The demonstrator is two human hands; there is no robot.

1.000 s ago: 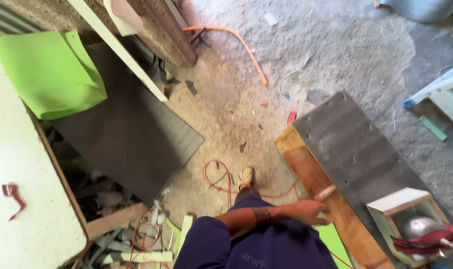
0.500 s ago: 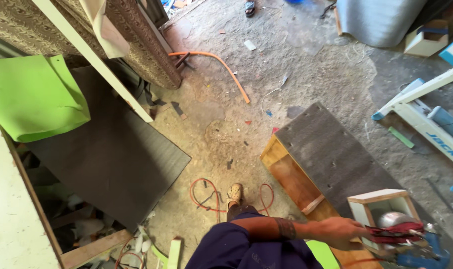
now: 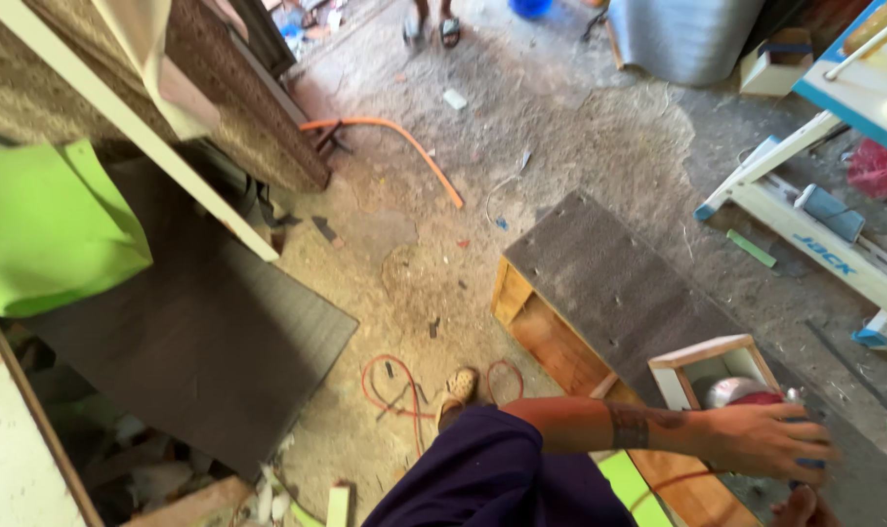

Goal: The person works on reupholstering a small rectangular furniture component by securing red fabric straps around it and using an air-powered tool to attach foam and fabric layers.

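— While the left hand (image 3: 761,441) lies spread over the red and silver power tool (image 3: 746,393) in the small open box (image 3: 714,368), fingers curled round something blue, could that grip slip?

— I think so. The fingers cover the tool more than they clamp it, and the tool sits low between the box walls, so a pull upward could catch on the rim.

— And the right hand (image 3: 804,507)?

— Only a bit of it shows at the bottom edge, just below the left hand. I cannot tell whether it is closed or holding anything.

— What else might snag?

— The red cord (image 3: 390,390) loops on the floor beside the foot (image 3: 458,384), back toward the body from the hands. If it runs to the tool, a step could tug it; that is a guess.

— Edges?

— The box stands on the dark board (image 3: 609,283), which lies over the wooden frame (image 3: 546,337); its corner points away from the hands. Knocking the box toward the board's edge could tip it.

— Free room?

— Dusty floor (image 3: 560,127) beyond the board, with an orange hose (image 3: 404,146) far ahead. The blue and white stand (image 3: 814,215) crowds the side past the hands.
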